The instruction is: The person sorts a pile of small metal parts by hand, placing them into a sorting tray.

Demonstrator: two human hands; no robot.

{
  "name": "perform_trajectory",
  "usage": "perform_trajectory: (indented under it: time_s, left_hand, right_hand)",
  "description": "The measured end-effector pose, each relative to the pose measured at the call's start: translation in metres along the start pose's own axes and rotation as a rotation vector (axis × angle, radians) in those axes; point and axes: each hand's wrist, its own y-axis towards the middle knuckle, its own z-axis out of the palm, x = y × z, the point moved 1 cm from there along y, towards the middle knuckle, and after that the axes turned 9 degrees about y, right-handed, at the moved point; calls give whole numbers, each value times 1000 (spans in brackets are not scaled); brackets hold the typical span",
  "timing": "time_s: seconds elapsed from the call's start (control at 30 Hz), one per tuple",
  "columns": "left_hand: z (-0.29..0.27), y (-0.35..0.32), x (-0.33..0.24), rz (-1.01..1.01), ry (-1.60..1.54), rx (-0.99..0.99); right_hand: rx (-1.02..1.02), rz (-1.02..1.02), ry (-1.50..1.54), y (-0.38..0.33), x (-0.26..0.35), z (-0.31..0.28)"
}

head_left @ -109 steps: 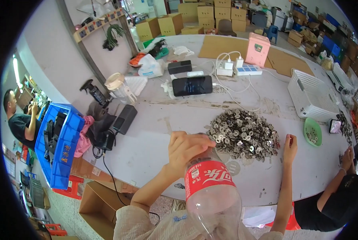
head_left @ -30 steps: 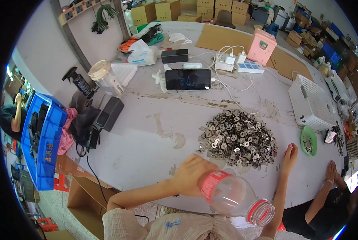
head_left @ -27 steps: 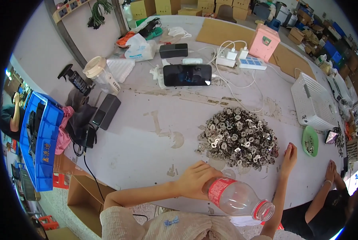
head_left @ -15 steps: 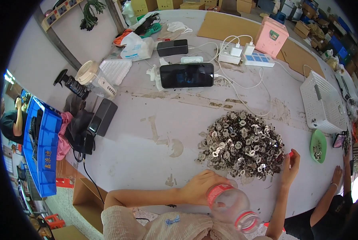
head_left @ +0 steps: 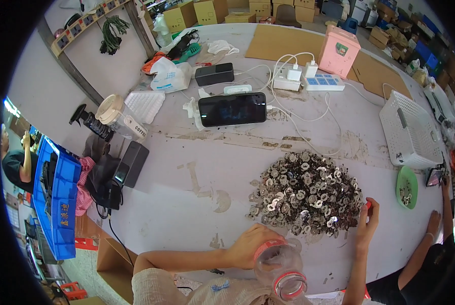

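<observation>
My left hand (head_left: 254, 243) is closed round a clear plastic jar (head_left: 278, 263) with a red band, in front of the pile at the table's near edge. The jar is tilted, its red-rimmed mouth pointing down toward me, and no lid shows on it. A heap of small shiny metal pieces (head_left: 308, 193), round with cut-outs, lies just beyond. At the heap's right edge, my right hand (head_left: 367, 226) pinches a small red piece (head_left: 370, 207). Its exact kind is hidden by the fingers.
To the right are a green bowl (head_left: 406, 188) with a few pieces and a white basket (head_left: 408, 134). Another person's arm (head_left: 425, 239) rests nearby. Farther back stand a phone (head_left: 232, 110), power strip (head_left: 323, 82) and pink box (head_left: 340, 51). A blue crate (head_left: 57, 203) is left.
The jar has turned, its mouth swinging left and toward me. My right hand stays beside the heap with the red piece. The whole view has shifted slightly.
</observation>
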Motion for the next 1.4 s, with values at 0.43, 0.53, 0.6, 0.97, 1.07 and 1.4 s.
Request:
perform_trajectory:
  time_s: [0.43, 0.53, 0.6, 0.97, 1.07, 1.4]
  left_hand:
    - [-5, 2, -3, 4, 33, -4]
    - [-5, 2, -1, 10, 33, -3]
    - [-5, 2, 0, 20, 32, 8]
    - [-2, 0, 6, 15, 10, -51]
    - [-7, 3, 1, 24, -13, -68]
    - [-4, -1, -2, -15, -32, -54]
  right_hand:
    - [-28, 77, 47, 3, -18, -10]
    - [-19, 58, -14, 3, -17, -9]
    - [-29, 58, -57, 2, -19, -8]
    - [-87, 25, -143, 8, -9, -4]
    - [-108, 67, -64, 12, -13, -3]
    - [-51, 47, -117, 10, -10, 3]
